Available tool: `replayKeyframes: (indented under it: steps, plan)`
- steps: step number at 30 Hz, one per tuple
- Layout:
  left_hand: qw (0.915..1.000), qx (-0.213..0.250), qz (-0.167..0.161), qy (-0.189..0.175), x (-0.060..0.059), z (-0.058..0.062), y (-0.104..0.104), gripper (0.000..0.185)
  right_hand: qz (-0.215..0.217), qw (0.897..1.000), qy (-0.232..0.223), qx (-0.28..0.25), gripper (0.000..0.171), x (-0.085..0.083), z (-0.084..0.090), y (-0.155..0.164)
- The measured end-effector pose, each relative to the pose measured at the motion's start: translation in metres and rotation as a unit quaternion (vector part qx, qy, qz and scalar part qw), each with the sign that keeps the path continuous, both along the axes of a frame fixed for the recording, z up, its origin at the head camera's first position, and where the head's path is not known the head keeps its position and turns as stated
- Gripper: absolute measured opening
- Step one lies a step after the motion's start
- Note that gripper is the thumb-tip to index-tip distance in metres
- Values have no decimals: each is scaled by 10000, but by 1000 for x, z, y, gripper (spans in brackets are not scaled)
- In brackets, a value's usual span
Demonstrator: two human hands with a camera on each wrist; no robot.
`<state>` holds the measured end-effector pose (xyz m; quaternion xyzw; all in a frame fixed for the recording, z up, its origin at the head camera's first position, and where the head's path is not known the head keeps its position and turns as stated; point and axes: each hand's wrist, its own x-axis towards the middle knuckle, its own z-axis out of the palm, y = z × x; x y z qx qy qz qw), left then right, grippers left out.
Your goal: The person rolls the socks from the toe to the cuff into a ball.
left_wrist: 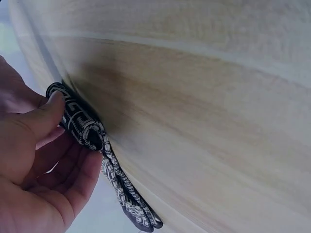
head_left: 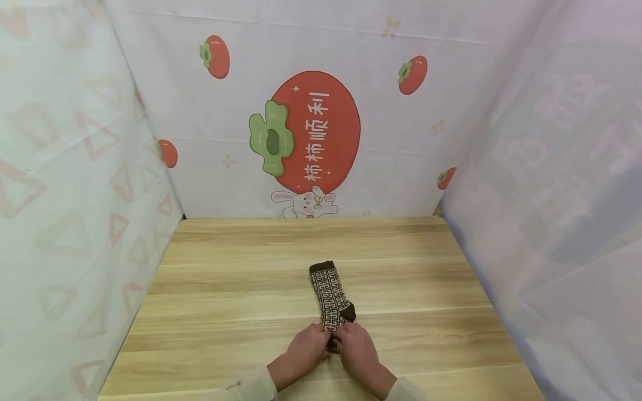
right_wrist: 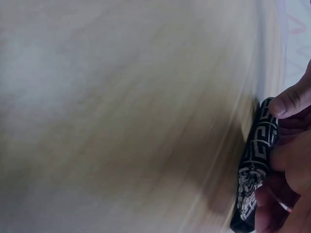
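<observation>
Lay lengthwise on the table, sock, cuff toward 12 o'clock. Pinched at its 6 o'clock end, rolled: left hand and right hand, grips closed on it. Best rolled tight, evenly, toward 12 o'clock, edges kept aligned.

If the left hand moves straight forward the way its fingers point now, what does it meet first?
Probably more of the sock itself: the left hand already holds its rolled near end. Beyond the sock only bare table shows, then the backdrop.
</observation>
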<state>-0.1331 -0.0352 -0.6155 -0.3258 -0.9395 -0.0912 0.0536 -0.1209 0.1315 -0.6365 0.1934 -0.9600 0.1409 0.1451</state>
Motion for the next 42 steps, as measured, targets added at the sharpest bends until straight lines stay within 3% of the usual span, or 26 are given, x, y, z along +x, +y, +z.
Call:
replayKeyframes:
  steps: [7, 13, 18, 23, 30, 42]
  plan:
    - [9996, -107, -2, 274, -1, -4, -3, 22, 529, 9985, 132, -107, 9, 4, 4, 2]
    - [9999, 10, 65, 80, -1, -5, -2, 19, 705, 9974, 19, -146, 8, 7, 5, 4]
    - [10000, -13, 16, 2, -4, -3, -1, 25, 810, 9959, 376, -128, 17, 9, 1, 7]
    - [9997, -258, -32, -44, -6, -1, -1, 28, 766, 9951, 618, -8, 24, 11, -3, 7]
    - [9997, -183, -30, -158, -11, -3, 1, 17, 591, 9965, 587, 11, 27, 11, -5, 6]
    - [9992, -324, -86, -230, -14, -3, 2, 17, 375, 9980, 503, -78, 26, 11, -7, 7]
